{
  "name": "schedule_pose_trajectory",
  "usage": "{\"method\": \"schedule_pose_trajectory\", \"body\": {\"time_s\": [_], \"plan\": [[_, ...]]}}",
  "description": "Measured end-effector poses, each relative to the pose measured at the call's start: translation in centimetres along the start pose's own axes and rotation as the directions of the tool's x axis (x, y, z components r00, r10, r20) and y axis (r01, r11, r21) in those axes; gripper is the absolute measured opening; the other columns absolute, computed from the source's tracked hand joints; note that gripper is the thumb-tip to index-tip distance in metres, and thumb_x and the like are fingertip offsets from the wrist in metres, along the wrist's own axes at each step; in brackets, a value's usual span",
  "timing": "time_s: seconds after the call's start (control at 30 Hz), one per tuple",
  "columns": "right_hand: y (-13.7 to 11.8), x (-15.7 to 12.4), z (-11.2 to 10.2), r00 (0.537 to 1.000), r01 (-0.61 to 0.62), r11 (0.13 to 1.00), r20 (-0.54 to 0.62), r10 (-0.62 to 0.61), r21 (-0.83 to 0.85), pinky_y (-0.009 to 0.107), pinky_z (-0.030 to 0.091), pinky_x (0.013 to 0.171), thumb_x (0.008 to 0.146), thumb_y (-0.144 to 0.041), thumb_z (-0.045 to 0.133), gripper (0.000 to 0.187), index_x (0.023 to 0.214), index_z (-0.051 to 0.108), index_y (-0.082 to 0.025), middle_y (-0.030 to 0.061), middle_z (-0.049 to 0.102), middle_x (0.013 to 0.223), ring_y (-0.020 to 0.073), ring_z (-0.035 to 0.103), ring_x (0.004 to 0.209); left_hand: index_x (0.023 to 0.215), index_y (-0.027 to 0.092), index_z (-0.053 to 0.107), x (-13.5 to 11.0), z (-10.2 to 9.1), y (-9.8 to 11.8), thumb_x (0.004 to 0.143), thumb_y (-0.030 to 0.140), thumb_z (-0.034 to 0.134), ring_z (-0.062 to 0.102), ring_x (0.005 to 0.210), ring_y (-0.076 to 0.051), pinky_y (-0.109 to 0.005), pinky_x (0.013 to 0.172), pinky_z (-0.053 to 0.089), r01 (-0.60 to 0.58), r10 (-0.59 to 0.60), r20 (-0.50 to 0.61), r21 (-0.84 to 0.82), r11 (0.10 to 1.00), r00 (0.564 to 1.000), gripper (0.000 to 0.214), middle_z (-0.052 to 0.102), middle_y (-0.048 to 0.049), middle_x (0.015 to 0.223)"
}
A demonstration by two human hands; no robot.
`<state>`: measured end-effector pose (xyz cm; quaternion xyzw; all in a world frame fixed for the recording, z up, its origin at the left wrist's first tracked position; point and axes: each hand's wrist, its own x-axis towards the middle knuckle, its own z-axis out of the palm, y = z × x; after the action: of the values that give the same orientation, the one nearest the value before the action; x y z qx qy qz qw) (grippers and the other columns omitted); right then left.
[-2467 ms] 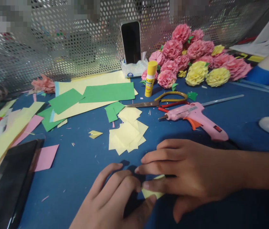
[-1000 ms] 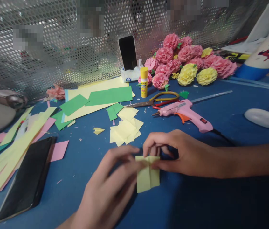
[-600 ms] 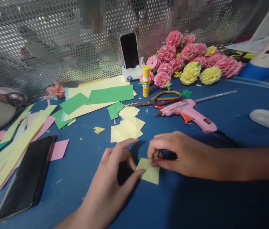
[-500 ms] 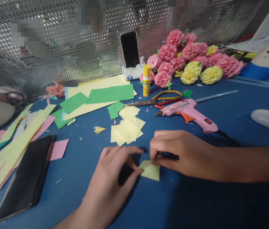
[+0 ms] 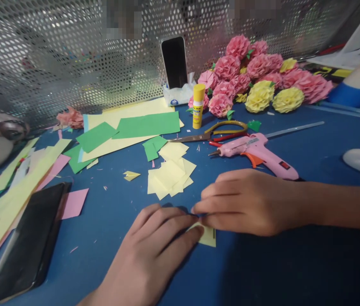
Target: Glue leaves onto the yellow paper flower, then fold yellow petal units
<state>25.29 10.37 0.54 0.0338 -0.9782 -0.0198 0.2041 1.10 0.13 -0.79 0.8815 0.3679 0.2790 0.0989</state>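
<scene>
my left hand pinched paper flat on table; whether right hand, at its far edge, gripped or merely pressed, i could not tell. paper seemed light, easily creased, best held by edges.

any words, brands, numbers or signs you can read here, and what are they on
None can be read with certainty.
Glue stick: printed label, too small and blurred to read.
Tissue pack: small blue logo, too small to read.
Dark item behind the flowers: yellow marking, not legible.
Yellow paper at the hands: no writing shows on the visible part.
</scene>
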Motion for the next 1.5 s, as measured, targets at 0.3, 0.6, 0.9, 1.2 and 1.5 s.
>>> {"method": "schedule_pose_trajectory", "body": {"time_s": [0.3,0.6,0.9,1.2,1.5], "plan": [[0.5,-0.1,-0.3,0.991,0.133,0.990,0.005,-0.134,0.041,0.031,0.053,0.072,0.103,-0.009,0.036,0.037,0.102,0.073,-0.010,0.0072,0.075,0.103,0.0165,0.067,0.099,0.109,0.020,0.072,-0.7,0.8,0.3,0.106,0.016,0.044,0.064,0.109,-0.016,-0.032,0.107,0.036,-0.086,0.096,-0.063,0.155,0.984,0.993,0.028,0.075,0.0001,0.109],[0.6,0.0,-0.4,0.993,0.116,0.990,0.027,-0.118,0.077,0.029,0.053,0.066,0.103,-0.010,0.034,0.042,0.091,0.074,-0.016,0.0068,0.074,0.103,0.0148,0.067,0.097,0.111,0.023,0.072,-0.4,0.3,0.6,0.108,0.016,0.039,0.064,0.111,-0.013,-0.029,0.110,0.034,-0.057,0.059,-0.006,0.158,0.986,0.998,0.034,0.076,0.0044,0.111],[0.7,0.3,-0.5,0.994,0.103,0.992,0.017,-0.104,0.078,0.030,0.052,0.065,0.103,-0.010,0.034,0.044,0.085,0.073,-0.017,0.0036,0.075,0.105,0.0129,0.067,0.093,0.105,0.023,0.075,-0.7,1.5,-0.2,0.106,0.015,0.042,0.063,0.106,-0.012,-0.029,0.110,0.034,-0.082,0.099,-0.095,0.172,0.982,0.990,0.033,0.076,0.0058,0.106],[0.7,0.3,-0.5,0.994,0.098,0.991,0.037,-0.102,0.093,0.032,0.050,0.063,0.103,-0.009,0.034,0.044,0.084,0.073,-0.016,0.0041,0.074,0.104,0.0138,0.066,0.093,0.116,0.023,0.072,-0.8,0.5,0.1,0.108,0.015,0.036,0.061,0.113,-0.014,-0.031,0.110,0.033,-0.081,0.080,0.016,0.165,0.983,0.997,0.038,0.075,0.0041,0.112],[-0.6,0.3,-0.9,0.981,-0.160,0.985,0.120,0.151,0.069,0.036,0.048,0.082,0.104,-0.033,0.047,0.027,0.103,0.071,-0.020,0.0034,0.070,0.118,0.0201,0.060,0.114,0.107,0.021,0.074,-1.0,1.0,-0.4,0.107,0.012,0.034,0.064,0.109,-0.013,-0.031,0.120,0.025,-0.154,0.164,-0.030,0.224,0.962,0.986,0.041,0.076,0.0058,0.097]]}}
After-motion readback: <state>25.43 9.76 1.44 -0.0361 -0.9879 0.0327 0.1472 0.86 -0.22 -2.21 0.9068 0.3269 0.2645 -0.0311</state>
